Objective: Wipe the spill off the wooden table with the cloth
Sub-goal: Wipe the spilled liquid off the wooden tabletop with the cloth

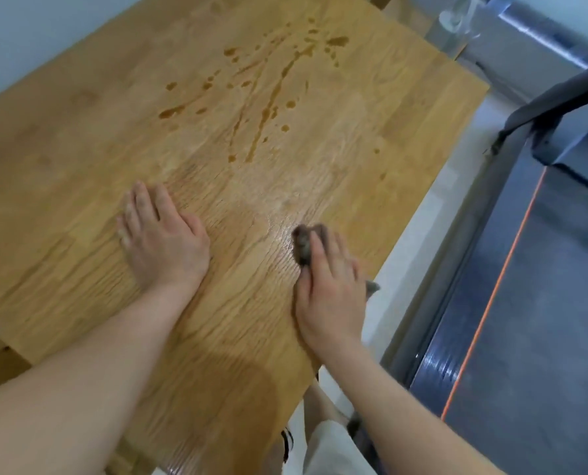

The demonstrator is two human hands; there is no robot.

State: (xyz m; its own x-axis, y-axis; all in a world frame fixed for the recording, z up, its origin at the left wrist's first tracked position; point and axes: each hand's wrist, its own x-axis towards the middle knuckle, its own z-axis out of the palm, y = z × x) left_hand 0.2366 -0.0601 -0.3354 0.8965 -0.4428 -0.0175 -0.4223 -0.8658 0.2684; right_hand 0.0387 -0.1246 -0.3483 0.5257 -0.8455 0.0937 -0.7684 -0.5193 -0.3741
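— What is on the table [80, 166]?
— The spill [265, 114]: brown streaks that run away from the person, ahead and a little to the left of the right hand [330, 296].
— And the hands?
— The left hand [162, 241] lies flat and holds nothing. The right one presses the cloth [302, 241] down with straight fingers, near the right edge.
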